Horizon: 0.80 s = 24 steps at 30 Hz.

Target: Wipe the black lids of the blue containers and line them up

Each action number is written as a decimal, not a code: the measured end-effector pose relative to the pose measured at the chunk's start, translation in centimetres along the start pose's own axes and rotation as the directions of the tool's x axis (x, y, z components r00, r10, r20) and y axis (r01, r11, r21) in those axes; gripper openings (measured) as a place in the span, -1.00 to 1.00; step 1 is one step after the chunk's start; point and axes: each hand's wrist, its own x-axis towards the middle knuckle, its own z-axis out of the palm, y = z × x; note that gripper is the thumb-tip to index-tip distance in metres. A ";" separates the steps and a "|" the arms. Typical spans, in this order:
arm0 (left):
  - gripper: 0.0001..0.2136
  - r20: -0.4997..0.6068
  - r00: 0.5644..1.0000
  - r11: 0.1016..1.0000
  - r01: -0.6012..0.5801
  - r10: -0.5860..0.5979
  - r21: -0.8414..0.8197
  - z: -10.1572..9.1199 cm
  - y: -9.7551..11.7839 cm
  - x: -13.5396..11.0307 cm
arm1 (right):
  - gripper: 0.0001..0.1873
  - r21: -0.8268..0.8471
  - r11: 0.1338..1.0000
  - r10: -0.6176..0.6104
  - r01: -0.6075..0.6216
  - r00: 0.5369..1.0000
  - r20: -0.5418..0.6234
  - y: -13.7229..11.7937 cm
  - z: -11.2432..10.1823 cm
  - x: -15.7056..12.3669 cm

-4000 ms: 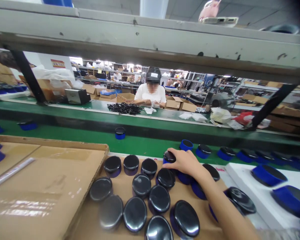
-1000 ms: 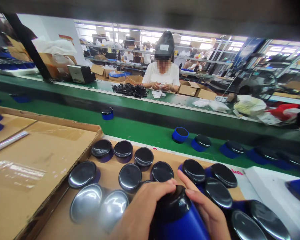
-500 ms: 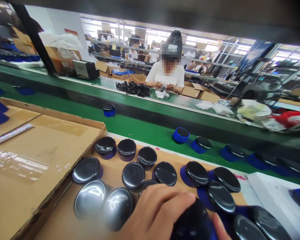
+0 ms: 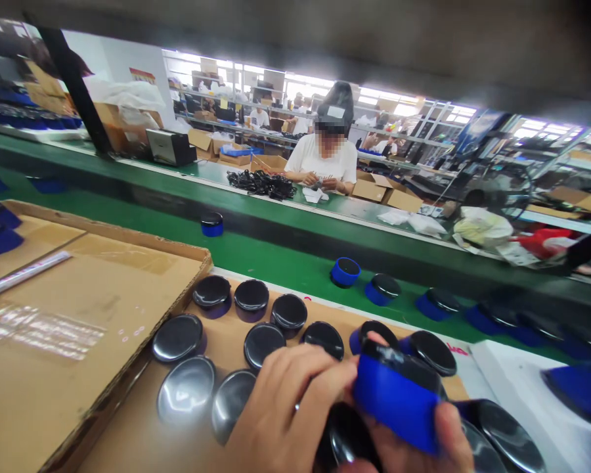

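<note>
A round blue unit with a glossy black top [image 4: 398,399] is tilted on its side low in the view, its blue wall facing me. My left hand [image 4: 288,410] grips its left edge with fingers curled over. My right hand [image 4: 436,441] holds it from below and the right, thumb on the blue wall. Another black glossy cap [image 4: 343,441] lies just under my hands. Several more black-topped units [image 4: 251,295] stand in rows on a cardboard sheet [image 4: 142,433] in front of me.
A large flat cardboard box [image 4: 79,309] lies at the left. Beyond runs a green conveyor belt [image 4: 276,259] carrying blue units [image 4: 345,271]. A white foam tray [image 4: 512,387] sits at the right. Across the belt a person in a white shirt [image 4: 321,161] works beside black cables [image 4: 262,184].
Four seconds ago my right hand reached to a far unit on the cardboard. Since then both hands have brought one unit close and turned it so its blue side faces me.
</note>
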 end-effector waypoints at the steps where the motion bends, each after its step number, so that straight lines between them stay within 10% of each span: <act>1: -0.69 -0.017 0.999 0.999 -0.028 0.028 0.027 0.0 -0.1 0.3 | -0.41 0.015 0.999 0.041 -0.040 0.995 -0.095 -0.3 0.0 0.2; 4: -0.75 -0.064 0.993 0.991 -0.095 0.101 0.090 -0.3 -0.3 0.8 | -0.40 -0.179 0.983 0.000 -0.049 0.963 -0.268 -1.5 0.3 1.7; 10: -0.78 -0.120 0.959 0.957 -0.232 0.255 0.176 -0.7 -0.5 -0.3 | -0.40 -0.718 0.681 -0.317 0.146 0.942 -0.110 -3.5 4.3 10.7; 16: -0.83 -0.126 0.945 0.943 -0.275 0.301 0.190 -1.0 -1.0 -0.5 | -0.59 -0.876 0.480 -0.135 0.046 0.991 -0.023 -1.2 8.5 20.8; 24: -0.82 -0.122 0.945 0.941 -0.278 0.304 0.192 -0.9 -1.3 -0.2 | -0.48 -0.991 0.114 -0.034 0.071 0.997 0.068 -2.2 10.2 19.1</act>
